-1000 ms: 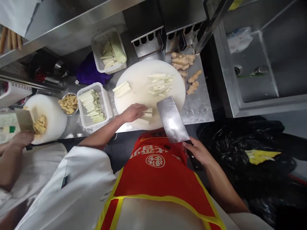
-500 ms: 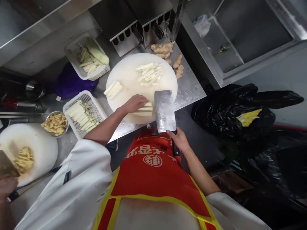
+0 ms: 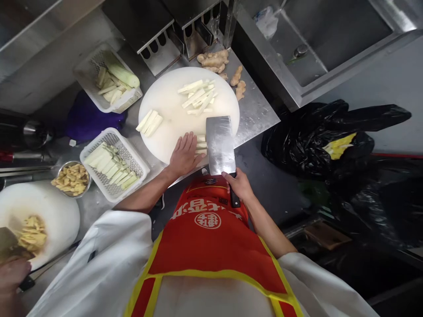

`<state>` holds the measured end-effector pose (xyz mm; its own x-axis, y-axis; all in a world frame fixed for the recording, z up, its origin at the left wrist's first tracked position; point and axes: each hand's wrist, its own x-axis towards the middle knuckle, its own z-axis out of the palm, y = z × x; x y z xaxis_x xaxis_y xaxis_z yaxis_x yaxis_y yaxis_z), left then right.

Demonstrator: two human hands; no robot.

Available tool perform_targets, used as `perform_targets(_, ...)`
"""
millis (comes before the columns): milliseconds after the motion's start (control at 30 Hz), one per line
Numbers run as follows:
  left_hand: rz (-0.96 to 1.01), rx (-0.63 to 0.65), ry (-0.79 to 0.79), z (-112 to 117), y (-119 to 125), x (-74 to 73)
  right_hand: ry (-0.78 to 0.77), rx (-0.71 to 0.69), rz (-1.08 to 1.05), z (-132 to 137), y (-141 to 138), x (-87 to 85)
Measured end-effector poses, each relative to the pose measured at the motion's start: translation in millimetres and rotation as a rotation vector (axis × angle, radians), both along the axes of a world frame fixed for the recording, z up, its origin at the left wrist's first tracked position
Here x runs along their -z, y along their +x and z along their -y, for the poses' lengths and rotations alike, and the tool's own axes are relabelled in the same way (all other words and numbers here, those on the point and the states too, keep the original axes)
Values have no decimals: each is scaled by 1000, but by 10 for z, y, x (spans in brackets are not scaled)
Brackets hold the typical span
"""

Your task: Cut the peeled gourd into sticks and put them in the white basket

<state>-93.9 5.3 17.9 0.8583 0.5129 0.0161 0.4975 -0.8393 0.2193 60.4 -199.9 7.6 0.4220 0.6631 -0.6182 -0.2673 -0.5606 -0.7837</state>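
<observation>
My right hand (image 3: 240, 185) is closed round the black handle of a cleaver (image 3: 220, 143), its broad blade over the near right edge of the round white chopping board (image 3: 172, 110). My left hand (image 3: 185, 155) lies flat with fingers apart on pale vegetable strips (image 3: 201, 145) beside the blade. It partly hides them. A heap of cut pale sticks (image 3: 198, 96) rests toward the board's far side. Another small bundle of thicker strips (image 3: 150, 123) lies at the board's left edge.
White baskets of pale vegetable pieces (image 3: 110, 165) (image 3: 115, 86) stand left. Ginger (image 3: 213, 59) lies behind the board. A co-worker's hand (image 3: 15, 273) holds a blade by another board (image 3: 62, 211) with sliced ginger. Black bags (image 3: 297, 145) and a sink (image 3: 297, 88) are right.
My left hand has flattened and spread its fingers over the strips, where it was more curled before. The cleaver stays in my right hand by the strips. The whole view has shifted slightly.
</observation>
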Motion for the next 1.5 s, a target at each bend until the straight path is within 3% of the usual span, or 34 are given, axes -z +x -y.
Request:
perform_targets(133,-24,-2,12,22,16,59,3,-2,8,6,-41,-15)
perform_targets(367,-9,-5,16,22,21,86,-74,-111,39,264,-63,-88)
perform_targets(567,-20,2,7,12,19,105,-9,-123,91,67,-81,11)
perform_targets(767,1,-8,8,22,24,116,-98,-239,85,146,-146,-81)
perform_targets(933,25,-8,4,32,23,98,-21,-273,152,-31,-178,-63)
perform_targets(1133,30,-31,-1,67,52,86,-44,-318,96,36,-210,-70)
perform_targets(1233,32,-17,-25,52,64,93,-20,-329,157,-98,-245,-67)
perform_targets(1367,58,20,-99,-71,-40,74,37,-308,152,-300,-294,-55)
perform_targets(1500,110,-106,-117,-215,-273,55,33,-317,170,-318,-310,-72)
